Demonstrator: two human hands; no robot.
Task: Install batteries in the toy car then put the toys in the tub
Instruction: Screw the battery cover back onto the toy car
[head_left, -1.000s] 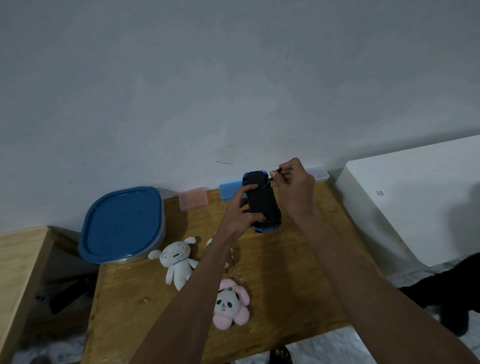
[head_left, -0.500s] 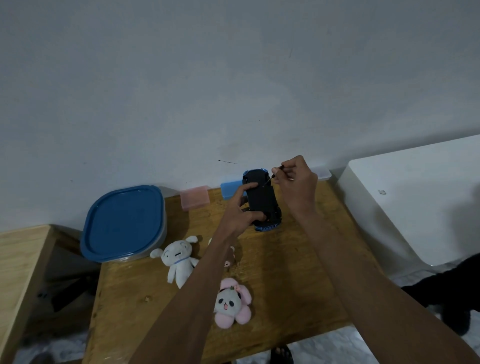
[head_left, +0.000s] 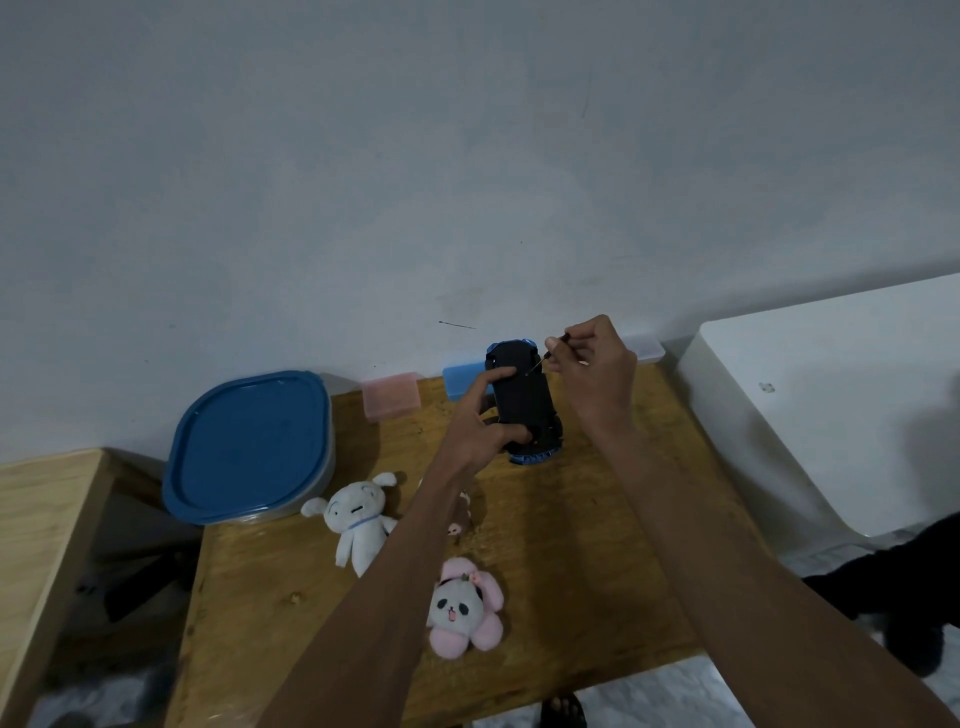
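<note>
The blue toy car (head_left: 523, 397) stands tilted on its end at the back of the wooden table (head_left: 597, 561), black underside toward me. My left hand (head_left: 480, 421) grips its lower left side, thumb across the underside. My right hand (head_left: 592, 369) pinches a thin screwdriver (head_left: 548, 356) whose tip touches the car's underside near the top. A white plush (head_left: 358, 517) and a pink panda plush (head_left: 462, 613) lie on the table. A third small plush (head_left: 460, 519) is mostly hidden behind my left forearm. The tub (head_left: 249, 447) with its blue lid on sits at the table's back left.
A pink box (head_left: 390, 401), a blue box (head_left: 460, 382) and a clear box (head_left: 647, 349) line the wall behind the car. A white cabinet (head_left: 831, 415) stands to the right. A lower wooden surface (head_left: 41, 525) is at left.
My right hand has lifted slightly with the screwdriver, staying at the top of the car's underside. My left hand keeps its grip and the car has hardly moved.
</note>
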